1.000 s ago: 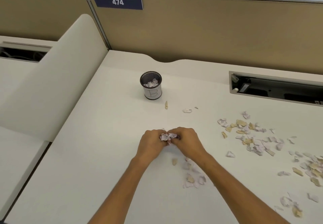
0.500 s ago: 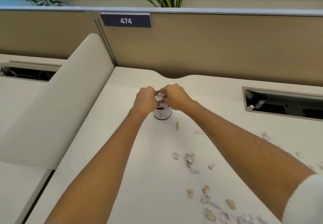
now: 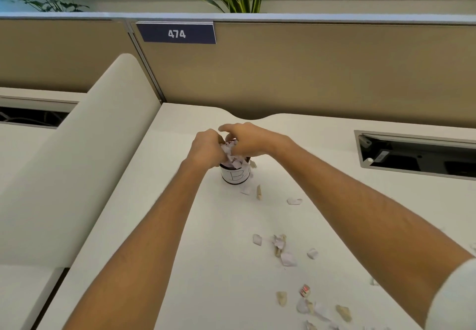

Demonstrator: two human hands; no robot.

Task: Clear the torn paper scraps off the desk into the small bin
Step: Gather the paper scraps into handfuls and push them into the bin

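Crumpled paper scraps (image 3: 233,155) atop cylindrical bin (image 3: 235,175)

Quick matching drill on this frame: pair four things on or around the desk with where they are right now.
Things:
1. small bin
2. number plate 474
3. cable tray opening
4. tan scrap

Places:
A. on the partition, upper left
B. set into the desk, far right
C. under both hands, scraps heaped at its rim
D. lying on the desk just right of the bin

Pairs: 1-C, 2-A, 3-B, 4-D
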